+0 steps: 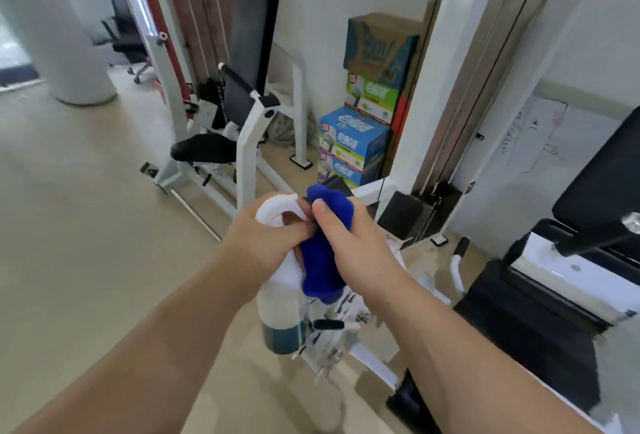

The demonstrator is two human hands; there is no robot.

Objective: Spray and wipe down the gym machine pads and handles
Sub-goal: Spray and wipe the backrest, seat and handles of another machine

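Head view: left fingers (pixel 294 230) clamped on spray bottle (pixel 277 312), right fingers (pixel 322 217) on blue cloth (pixel 321 271).

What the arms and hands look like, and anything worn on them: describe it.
The left forearm and right forearm are bare to the frame's edge, no sleeves showing. The left hand and right hand wear no gloves, rings, watch or bands.

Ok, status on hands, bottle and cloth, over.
Left grip holds spray bottle. Right grip holds blue cloth, bunched beside the bottle. Black seat pad at right, not touched.
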